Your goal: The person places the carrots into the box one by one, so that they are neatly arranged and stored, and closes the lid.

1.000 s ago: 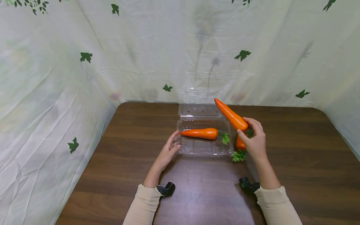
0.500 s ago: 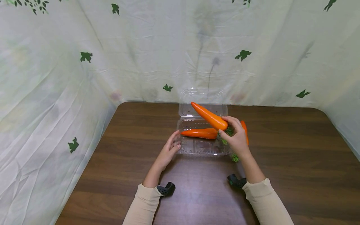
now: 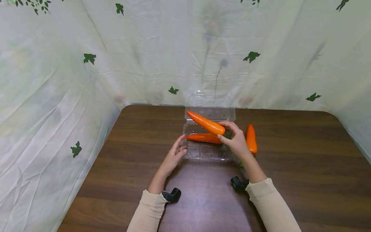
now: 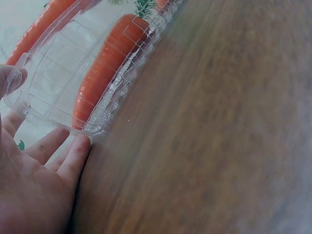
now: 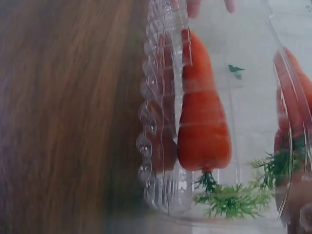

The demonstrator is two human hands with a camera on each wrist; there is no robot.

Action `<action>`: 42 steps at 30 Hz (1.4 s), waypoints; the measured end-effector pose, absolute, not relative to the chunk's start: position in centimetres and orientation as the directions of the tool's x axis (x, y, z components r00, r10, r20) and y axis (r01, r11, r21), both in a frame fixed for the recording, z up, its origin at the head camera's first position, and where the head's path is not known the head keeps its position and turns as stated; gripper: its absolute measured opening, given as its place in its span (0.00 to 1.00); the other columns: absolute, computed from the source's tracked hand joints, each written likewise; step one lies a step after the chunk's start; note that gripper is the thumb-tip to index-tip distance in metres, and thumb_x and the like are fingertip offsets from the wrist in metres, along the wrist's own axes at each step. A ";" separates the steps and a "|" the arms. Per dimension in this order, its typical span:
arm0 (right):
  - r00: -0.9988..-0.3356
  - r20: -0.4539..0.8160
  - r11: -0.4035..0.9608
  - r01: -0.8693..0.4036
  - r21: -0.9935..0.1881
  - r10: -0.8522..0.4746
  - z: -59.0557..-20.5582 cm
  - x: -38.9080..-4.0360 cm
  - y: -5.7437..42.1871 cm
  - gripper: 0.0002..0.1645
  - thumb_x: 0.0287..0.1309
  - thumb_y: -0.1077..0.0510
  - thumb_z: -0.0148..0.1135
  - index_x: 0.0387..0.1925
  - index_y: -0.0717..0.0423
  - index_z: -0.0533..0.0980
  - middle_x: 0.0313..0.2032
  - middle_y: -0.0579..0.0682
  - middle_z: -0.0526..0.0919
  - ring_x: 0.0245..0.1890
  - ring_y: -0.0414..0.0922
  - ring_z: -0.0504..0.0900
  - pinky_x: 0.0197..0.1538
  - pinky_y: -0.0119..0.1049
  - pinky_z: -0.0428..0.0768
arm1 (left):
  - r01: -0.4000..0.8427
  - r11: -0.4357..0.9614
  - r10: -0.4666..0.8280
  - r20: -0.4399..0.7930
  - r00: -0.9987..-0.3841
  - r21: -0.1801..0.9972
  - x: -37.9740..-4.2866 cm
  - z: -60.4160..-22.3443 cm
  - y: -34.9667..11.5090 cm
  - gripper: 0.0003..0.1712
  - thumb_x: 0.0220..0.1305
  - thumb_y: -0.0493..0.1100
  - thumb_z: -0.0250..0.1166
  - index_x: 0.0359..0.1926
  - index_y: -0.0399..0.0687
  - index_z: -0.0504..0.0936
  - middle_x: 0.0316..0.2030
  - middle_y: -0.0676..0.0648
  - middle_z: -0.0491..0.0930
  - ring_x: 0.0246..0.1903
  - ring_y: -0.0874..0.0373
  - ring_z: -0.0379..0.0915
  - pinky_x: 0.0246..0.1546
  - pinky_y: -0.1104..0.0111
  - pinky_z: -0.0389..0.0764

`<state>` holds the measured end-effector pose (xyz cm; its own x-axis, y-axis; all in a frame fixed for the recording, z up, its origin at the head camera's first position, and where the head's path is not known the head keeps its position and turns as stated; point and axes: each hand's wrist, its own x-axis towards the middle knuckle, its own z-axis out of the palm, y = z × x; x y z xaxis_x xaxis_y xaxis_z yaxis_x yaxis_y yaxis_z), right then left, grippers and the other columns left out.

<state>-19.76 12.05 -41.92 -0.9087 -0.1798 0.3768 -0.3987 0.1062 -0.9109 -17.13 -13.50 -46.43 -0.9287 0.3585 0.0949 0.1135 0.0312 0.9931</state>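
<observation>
Head view: the right hand (image 3: 236, 140) pinches a carrot (image 3: 206, 123) by its thick end, above a clear plastic box (image 3: 205, 153) between the hands. A second carrot (image 3: 203, 138) lies in the box, tip toward the left hand (image 3: 175, 154), its fingers relaxed and parted. A third carrot (image 3: 251, 140) lies on the bench (image 3: 203, 196), right of the right hand.

Left wrist view: left fingertips touch the box's end, gripping nothing.

Right wrist view: the pinched carrot shows partly, through plastic.
</observation>
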 end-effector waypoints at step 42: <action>-0.872 0.093 0.387 -0.305 -0.870 -0.480 -41.8 -20.0 14.1 0.24 0.48 0.68 0.62 0.51 0.67 0.70 0.53 0.62 0.70 0.45 0.54 0.70 0.49 0.49 0.69 | 0.090 0.019 0.332 0.078 -0.940 0.996 -17.2 -46.5 -13.4 0.33 0.63 0.28 0.47 0.68 0.40 0.48 0.62 0.32 0.53 0.57 0.35 0.55 0.55 0.51 0.61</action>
